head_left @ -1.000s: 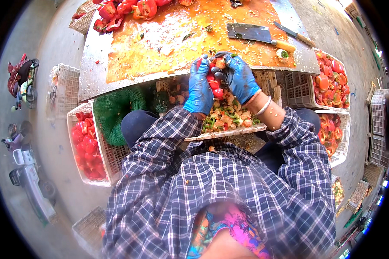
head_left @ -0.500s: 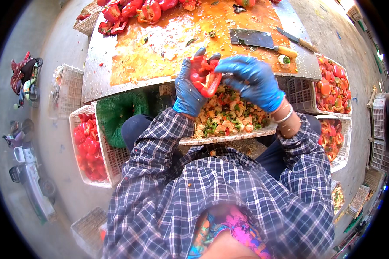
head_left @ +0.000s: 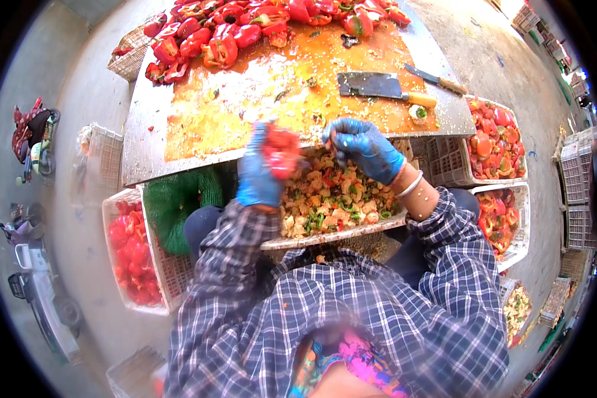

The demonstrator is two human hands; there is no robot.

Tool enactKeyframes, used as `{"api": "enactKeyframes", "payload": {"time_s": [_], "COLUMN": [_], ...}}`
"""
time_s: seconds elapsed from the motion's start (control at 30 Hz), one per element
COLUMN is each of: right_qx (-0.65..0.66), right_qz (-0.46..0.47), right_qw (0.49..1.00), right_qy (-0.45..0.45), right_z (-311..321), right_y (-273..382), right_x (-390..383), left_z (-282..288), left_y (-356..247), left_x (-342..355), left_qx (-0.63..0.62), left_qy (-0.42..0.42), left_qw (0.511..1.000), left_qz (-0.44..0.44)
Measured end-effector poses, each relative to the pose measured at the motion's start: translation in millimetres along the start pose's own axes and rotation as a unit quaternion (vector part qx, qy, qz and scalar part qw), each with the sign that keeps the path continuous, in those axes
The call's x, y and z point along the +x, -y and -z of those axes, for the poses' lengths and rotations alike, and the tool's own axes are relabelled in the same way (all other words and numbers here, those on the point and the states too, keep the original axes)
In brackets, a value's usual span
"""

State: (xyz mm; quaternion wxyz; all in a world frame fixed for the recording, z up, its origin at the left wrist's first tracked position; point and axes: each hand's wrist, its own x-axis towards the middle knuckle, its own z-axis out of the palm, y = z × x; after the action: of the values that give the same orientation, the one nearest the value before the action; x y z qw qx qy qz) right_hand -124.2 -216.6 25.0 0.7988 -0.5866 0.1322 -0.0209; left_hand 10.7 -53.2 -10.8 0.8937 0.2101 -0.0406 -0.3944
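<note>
My left hand (head_left: 259, 176), in a blue glove, is closed around a red bell pepper (head_left: 282, 154) that is opened and blurred by motion. To its right, my right hand (head_left: 365, 151), also gloved in blue, is apart from the pepper. Its fingertips are pinched together; a small reddish bit may be between them, too small to name. Under both hands sits a crate (head_left: 338, 236) of pale pepper cores, seeds and green stem bits. Beyond them is a table (head_left: 142, 156) with a wet orange top. A cleaver (head_left: 370, 84) and a knife (head_left: 426, 75) lie on it.
Red bell peppers (head_left: 245, 34) are heaped along the table's far side. Crates of red peppers stand at the left (head_left: 134, 255) and right (head_left: 501, 142), with a green mesh bag (head_left: 179, 209) beside the left one. A pepper core (head_left: 418, 113) lies near the cleaver handle.
My right hand has drawn away from the pepper, and its fingers have pinched together. The left hand has moved left with the pepper. The view has shifted, showing more of the heap.
</note>
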Motion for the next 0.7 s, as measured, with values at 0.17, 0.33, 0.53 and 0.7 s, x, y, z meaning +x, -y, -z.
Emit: {"api": "enactKeyframes", "payload": {"time_s": [0.17,0.33,0.53,0.7], "right_qx": [-0.535,-0.575,-0.735,-0.622], "right_qz": [-0.111,0.047,0.062,0.242], "right_qw": [0.837,0.777,0.628,0.745], "right_qy": [-0.007,-0.251,-0.249,0.006], "right_z": [23.3,134.1,219.5,93.3], "right_y": [33.8,78.0,21.4,-31.8], "right_x": [4.1,108.3,233.1,190.3], "left_z": [8.6,169.5,334.2,333.4], "left_y": [-204.3,-413.9,-440.4,-369.6], "left_x": [-42.2,-136.5,-177.6,-147.7], "left_qx": [0.263,0.581,0.744,0.621], "left_qy": [-0.116,-0.391,-0.507,-0.341], "left_qw": [0.912,0.542,0.412,0.676], "left_qz": [-0.292,-0.464,-0.141,-0.202]}}
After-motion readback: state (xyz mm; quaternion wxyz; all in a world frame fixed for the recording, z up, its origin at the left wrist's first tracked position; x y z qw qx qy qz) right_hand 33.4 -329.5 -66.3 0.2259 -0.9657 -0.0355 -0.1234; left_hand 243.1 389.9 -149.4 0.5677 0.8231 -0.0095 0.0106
